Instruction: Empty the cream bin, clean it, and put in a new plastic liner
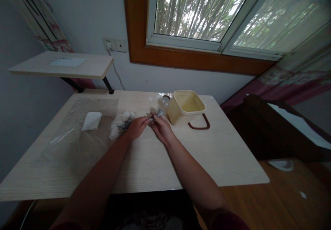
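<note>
My left hand (138,127) and my right hand (162,128) meet over the middle of the table, fingertips pinched close together. Between them is a small, thin, greyish piece (159,113) with a shiny end, too small and dark to name. Beside my left hand, partly behind it, lies a fluffy white bundle (121,122) with dark grey strands. To the right of my right hand stands a cream plastic tub (178,111) with a brown handle (200,128) hanging down on its near side. A crumpled clear plastic bag (165,100) lies against the tub's left.
A large clear plastic sheet (69,137) covers the table's left part, with a folded white paper (91,121) on it. A raised shelf (90,64) bearing another paper (67,62) stands at the back left. A socket (108,43) with a plugged cord is on the wall.
</note>
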{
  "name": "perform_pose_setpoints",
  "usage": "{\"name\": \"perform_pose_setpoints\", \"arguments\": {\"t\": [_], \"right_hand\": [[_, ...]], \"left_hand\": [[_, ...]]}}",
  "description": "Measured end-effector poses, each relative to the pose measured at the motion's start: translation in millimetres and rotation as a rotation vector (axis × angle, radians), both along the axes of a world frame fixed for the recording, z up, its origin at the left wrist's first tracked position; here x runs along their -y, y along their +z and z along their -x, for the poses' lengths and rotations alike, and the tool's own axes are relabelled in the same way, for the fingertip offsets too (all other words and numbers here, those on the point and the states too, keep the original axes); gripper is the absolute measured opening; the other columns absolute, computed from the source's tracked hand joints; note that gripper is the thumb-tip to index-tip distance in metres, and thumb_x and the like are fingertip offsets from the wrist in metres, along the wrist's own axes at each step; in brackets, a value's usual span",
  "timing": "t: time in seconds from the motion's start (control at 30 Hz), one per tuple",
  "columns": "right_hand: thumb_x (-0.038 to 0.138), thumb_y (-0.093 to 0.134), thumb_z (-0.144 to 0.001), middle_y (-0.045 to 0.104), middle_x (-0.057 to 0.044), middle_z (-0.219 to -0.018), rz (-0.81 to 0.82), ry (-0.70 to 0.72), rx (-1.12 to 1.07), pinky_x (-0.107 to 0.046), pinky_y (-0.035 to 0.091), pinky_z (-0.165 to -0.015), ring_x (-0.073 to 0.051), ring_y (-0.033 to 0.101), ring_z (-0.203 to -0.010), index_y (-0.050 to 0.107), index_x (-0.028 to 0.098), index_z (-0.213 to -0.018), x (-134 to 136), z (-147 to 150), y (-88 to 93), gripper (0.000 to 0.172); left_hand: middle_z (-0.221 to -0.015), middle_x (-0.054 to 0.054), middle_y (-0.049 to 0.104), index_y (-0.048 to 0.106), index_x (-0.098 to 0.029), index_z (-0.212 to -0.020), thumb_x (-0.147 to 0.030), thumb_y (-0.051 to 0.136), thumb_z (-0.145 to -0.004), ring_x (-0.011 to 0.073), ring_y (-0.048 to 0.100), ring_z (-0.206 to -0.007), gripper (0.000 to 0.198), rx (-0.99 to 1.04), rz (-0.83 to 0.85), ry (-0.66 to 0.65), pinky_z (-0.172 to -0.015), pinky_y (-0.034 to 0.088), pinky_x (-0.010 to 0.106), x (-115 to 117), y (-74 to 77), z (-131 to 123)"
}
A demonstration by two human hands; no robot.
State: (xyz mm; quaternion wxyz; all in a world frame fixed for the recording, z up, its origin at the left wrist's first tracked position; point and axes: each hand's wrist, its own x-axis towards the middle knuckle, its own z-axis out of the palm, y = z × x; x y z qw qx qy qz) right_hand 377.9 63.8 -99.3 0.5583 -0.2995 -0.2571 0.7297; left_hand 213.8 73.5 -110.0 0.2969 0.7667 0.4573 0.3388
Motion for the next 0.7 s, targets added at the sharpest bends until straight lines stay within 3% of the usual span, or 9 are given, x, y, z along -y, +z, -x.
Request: {"name": "perform_pose_setpoints", "arguments": {"t": [0.1,0.23,0.37,0.47,0.7], "right_hand": [[0.019,0.085,-0.074,0.074,-0.001,-0.084,0.009,0.043,-0.049,-0.020,0.055,-0.067,-0.010,0.063,-0.068,0.074,0.018,-0.101,1.3,-0.3,2.8,0.029],[0.018,0.084,-0.075,0.072,-0.001,-0.080,-0.024,0.065,-0.016,-0.018,0.053,-0.065,-0.009,0.062,-0.068,0.074,0.017,-0.094,1.0,0.3,-1.9,0.021],[0.021,0.083,-0.078,0.062,0.003,-0.069,-0.051,0.074,-0.001,-0.017,0.046,-0.056,-0.008,0.052,-0.060,0.072,0.018,-0.088,2.7,1.9,-2.3,0.016],[0.024,0.079,-0.084,0.062,0.003,-0.072,-0.030,0.040,-0.013,-0.018,0.043,-0.051,-0.007,0.044,-0.054,0.067,0.018,-0.085,4.5,3.9,1.2,0.014],[0.036,0.072,-0.093,0.045,0.009,-0.061,0.020,0.017,-0.063,-0.016,0.031,-0.044,-0.005,0.024,-0.043,0.054,0.021,-0.081,1.7,2.7,0.9,0.026]], "left_hand": [[-0.072,0.000,0.058,0.057,-0.019,-0.080,-0.040,0.045,-0.098,0.0159,0.055,-0.073,0.031,0.073,0.016,0.035,-0.071,0.042,0.027,-0.8,0.7,0.8],[-0.079,0.001,0.063,0.058,-0.019,-0.083,-0.042,0.044,-0.099,0.0161,0.057,-0.079,0.032,0.151,0.045,0.020,-0.076,0.044,0.027,-1.3,-0.3,2.5],[-0.074,0.000,0.060,0.057,-0.018,-0.080,-0.043,0.046,-0.098,0.0157,0.056,-0.076,0.033,0.157,0.074,0.002,-0.074,0.045,0.027,-1.5,-3.4,2.5],[-0.074,0.000,0.062,0.059,-0.017,-0.079,-0.043,0.048,-0.098,0.0159,0.057,-0.075,0.034,0.170,0.094,-0.037,-0.074,0.046,0.027,-1.2,-5.2,0.6],[-0.086,0.004,0.069,0.065,-0.018,-0.091,-0.039,0.046,-0.100,0.0186,0.064,-0.085,0.030,0.090,0.064,-0.158,-0.080,0.048,0.028,1.8,-4.0,-2.2]]}}
